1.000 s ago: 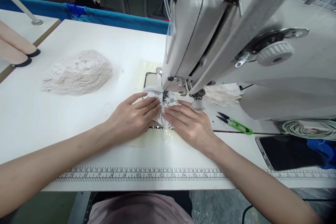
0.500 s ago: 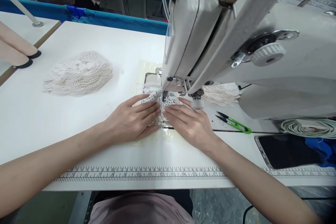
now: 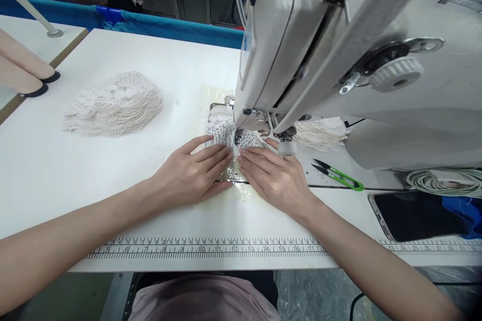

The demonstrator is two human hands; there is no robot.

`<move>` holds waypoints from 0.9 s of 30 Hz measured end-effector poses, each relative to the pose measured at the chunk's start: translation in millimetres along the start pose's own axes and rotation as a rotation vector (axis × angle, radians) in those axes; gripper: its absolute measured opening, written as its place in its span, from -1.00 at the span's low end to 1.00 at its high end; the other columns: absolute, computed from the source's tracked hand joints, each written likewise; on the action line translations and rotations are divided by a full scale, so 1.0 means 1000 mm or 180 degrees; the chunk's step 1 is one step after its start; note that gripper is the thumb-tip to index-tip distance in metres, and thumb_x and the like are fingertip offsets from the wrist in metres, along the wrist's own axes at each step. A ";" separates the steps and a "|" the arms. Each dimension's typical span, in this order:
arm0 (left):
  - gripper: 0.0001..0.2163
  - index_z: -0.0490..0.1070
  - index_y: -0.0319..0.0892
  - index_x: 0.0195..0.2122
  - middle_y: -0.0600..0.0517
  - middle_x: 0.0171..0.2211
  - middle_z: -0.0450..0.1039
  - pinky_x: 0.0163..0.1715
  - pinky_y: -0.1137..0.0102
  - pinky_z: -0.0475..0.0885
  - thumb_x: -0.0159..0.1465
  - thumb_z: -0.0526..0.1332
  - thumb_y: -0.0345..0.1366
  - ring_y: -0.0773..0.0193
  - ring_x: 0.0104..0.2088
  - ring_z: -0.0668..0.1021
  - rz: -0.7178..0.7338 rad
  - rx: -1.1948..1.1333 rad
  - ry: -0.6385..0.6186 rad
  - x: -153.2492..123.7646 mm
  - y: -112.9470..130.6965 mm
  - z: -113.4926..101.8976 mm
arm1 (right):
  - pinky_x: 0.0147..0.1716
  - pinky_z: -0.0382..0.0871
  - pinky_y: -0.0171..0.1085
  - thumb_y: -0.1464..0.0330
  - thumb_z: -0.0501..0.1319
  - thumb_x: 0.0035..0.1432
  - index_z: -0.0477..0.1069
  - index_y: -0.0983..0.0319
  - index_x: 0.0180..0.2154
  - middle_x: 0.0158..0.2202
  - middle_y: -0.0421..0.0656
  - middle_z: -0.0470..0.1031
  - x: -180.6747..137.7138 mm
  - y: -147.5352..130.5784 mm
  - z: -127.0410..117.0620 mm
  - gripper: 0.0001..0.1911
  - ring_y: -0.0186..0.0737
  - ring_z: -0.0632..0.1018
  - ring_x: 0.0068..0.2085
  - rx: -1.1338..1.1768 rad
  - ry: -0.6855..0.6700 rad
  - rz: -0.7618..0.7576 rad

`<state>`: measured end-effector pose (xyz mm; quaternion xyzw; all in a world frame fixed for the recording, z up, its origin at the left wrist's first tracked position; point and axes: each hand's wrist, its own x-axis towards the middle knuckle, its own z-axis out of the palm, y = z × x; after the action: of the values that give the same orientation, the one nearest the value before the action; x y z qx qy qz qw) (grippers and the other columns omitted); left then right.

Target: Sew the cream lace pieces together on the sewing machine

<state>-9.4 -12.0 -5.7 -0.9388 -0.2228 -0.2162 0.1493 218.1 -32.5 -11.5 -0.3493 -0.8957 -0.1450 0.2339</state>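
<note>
A small white lace piece [image 3: 225,133] lies under the presser foot of a white sewing machine [image 3: 320,45]. My left hand [image 3: 190,173] lies flat on the table with its fingers stretched out, the fingertips pressing the lace's left part. My right hand [image 3: 276,178] rests flat too, fingers extended, touching the lace's right part just in front of the needle. The two sets of fingertips nearly meet at the needle. Neither hand grips anything.
A stack of lace pieces [image 3: 113,105] sits at the left of the white table [image 3: 56,170]. More lace [image 3: 320,133] lies behind the machine. Green thread snips [image 3: 339,175], a phone [image 3: 414,215] and a coiled cable [image 3: 444,180] are at right. A ruler strip [image 3: 203,249] runs along the front edge.
The lace has fed away from me under the foot, so less of it shows in front of the needle. Both hands slid slightly forward with it.
</note>
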 end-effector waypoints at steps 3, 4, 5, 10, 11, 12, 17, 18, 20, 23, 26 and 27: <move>-0.67 0.48 -0.31 -0.02 -0.11 -0.04 0.57 0.11 0.10 0.45 0.40 0.11 -0.16 0.12 -0.01 0.60 -0.0028 -0.0052 -0.0015 -0.001 0.002 -0.001 | 0.09 0.39 -0.05 0.42 0.20 0.28 0.56 0.23 -0.18 -0.07 -0.15 0.62 0.000 0.000 -0.001 -0.84 -0.24 0.62 -0.21 -0.0078 0.0054 -0.0047; -0.67 0.48 -0.31 -0.02 -0.11 -0.03 0.57 0.12 0.09 0.44 0.40 0.11 -0.16 0.12 0.00 0.60 -0.0037 -0.0073 -0.0013 -0.001 0.002 -0.001 | 0.08 0.39 -0.05 0.42 0.20 0.28 0.56 0.24 -0.18 -0.07 -0.15 0.62 0.000 0.000 -0.001 -0.84 -0.24 0.62 -0.22 -0.0095 0.0061 -0.0059; -0.67 0.48 -0.31 -0.02 -0.11 -0.03 0.56 0.13 0.09 0.43 0.40 0.11 -0.16 0.12 0.00 0.60 -0.0048 -0.0089 -0.0017 -0.001 0.001 0.000 | 0.08 0.39 -0.05 0.42 0.20 0.29 0.56 0.24 -0.18 -0.07 -0.15 0.62 0.000 0.000 -0.001 -0.84 -0.25 0.62 -0.24 -0.0110 0.0060 -0.0065; -0.66 0.48 -0.28 0.00 -0.11 0.00 0.54 0.17 0.09 0.40 0.41 0.10 -0.14 0.12 0.03 0.58 -0.0183 -0.0108 -0.0104 0.000 0.000 0.002 | 0.07 0.38 -0.06 0.41 0.16 0.31 0.56 0.21 -0.18 -0.08 -0.19 0.63 0.001 0.002 -0.001 -0.82 -0.25 0.60 -0.24 -0.0193 -0.0013 -0.0021; -0.65 0.48 -0.27 0.01 -0.11 0.01 0.54 0.18 0.09 0.39 0.41 0.09 -0.13 0.12 0.04 0.58 -0.0225 -0.0119 -0.0127 0.000 0.000 0.003 | 0.07 0.38 -0.07 0.41 0.16 0.31 0.55 0.21 -0.18 -0.09 -0.18 0.63 0.002 0.002 -0.001 -0.82 -0.25 0.59 -0.22 -0.0197 -0.0031 -0.0006; -0.64 0.47 -0.28 0.02 -0.11 0.02 0.53 0.19 0.08 0.38 0.41 0.08 -0.13 0.11 0.05 0.57 -0.0265 -0.0138 -0.0151 0.001 -0.001 0.003 | 0.07 0.39 -0.08 0.41 0.15 0.32 0.55 0.22 -0.17 -0.09 -0.17 0.63 0.002 0.003 -0.001 -0.81 -0.24 0.59 -0.19 -0.0189 -0.0047 0.0005; -0.62 0.44 -0.33 0.06 -0.14 0.04 0.51 0.23 0.03 0.31 0.42 0.07 -0.14 0.09 0.07 0.55 -0.0405 -0.0268 -0.0182 0.002 -0.005 0.007 | 0.11 0.38 -0.05 0.39 0.16 0.32 0.54 0.28 -0.11 -0.05 -0.15 0.61 0.004 0.005 0.003 -0.79 -0.18 0.59 -0.11 -0.0193 -0.0061 0.0071; -0.62 0.44 -0.33 0.07 -0.14 0.04 0.51 0.23 0.02 0.29 0.42 0.07 -0.14 0.09 0.08 0.55 -0.0427 -0.0297 -0.0177 0.003 -0.006 0.008 | 0.13 0.36 -0.03 0.38 0.16 0.32 0.54 0.28 -0.10 -0.04 -0.16 0.61 0.005 0.005 0.004 -0.78 -0.17 0.59 -0.10 -0.0222 -0.0067 0.0089; -0.60 0.43 -0.33 0.08 -0.15 0.05 0.50 0.25 0.00 0.25 0.42 0.07 -0.13 0.08 0.09 0.54 -0.0473 -0.0352 -0.0193 0.003 -0.007 0.009 | 0.14 0.35 -0.01 0.36 0.14 0.33 0.53 0.28 -0.08 -0.03 -0.14 0.60 0.005 0.005 0.005 -0.76 -0.15 0.58 -0.08 -0.0276 -0.0115 0.0135; -0.58 0.40 -0.32 0.13 -0.16 0.09 0.47 0.27 -0.02 0.21 0.41 0.07 -0.11 0.05 0.12 0.52 -0.0564 -0.0399 -0.0258 0.005 -0.009 0.011 | 0.12 0.35 -0.01 0.33 0.11 0.36 0.52 0.28 -0.03 -0.09 -0.10 0.63 0.006 0.006 0.005 -0.72 -0.14 0.58 -0.09 -0.0322 -0.0239 0.0201; -0.54 0.35 -0.34 0.17 -0.18 0.12 0.44 0.27 -0.04 0.21 0.41 0.06 -0.08 0.02 0.14 0.49 -0.0632 -0.0389 -0.0353 0.006 -0.009 0.011 | 0.13 0.32 0.00 0.32 0.11 0.36 0.53 0.28 -0.03 -0.17 -0.10 0.65 0.005 0.008 0.005 -0.71 -0.13 0.58 -0.10 -0.0345 -0.0270 0.0214; -0.52 0.34 -0.35 0.18 -0.19 0.13 0.43 0.26 -0.05 0.22 0.41 0.05 -0.07 0.01 0.15 0.49 -0.0642 -0.0378 -0.0382 0.006 -0.009 0.011 | 0.15 0.29 0.00 0.31 0.11 0.36 0.54 0.27 -0.04 -0.19 -0.11 0.65 0.005 0.009 0.005 -0.71 -0.13 0.58 -0.10 -0.0364 -0.0242 0.0206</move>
<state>-5.1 2.4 -11.0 -0.9301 -0.3114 -0.1864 0.0573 219.8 -21.1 -12.5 -0.3961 -0.8824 -0.1750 0.1840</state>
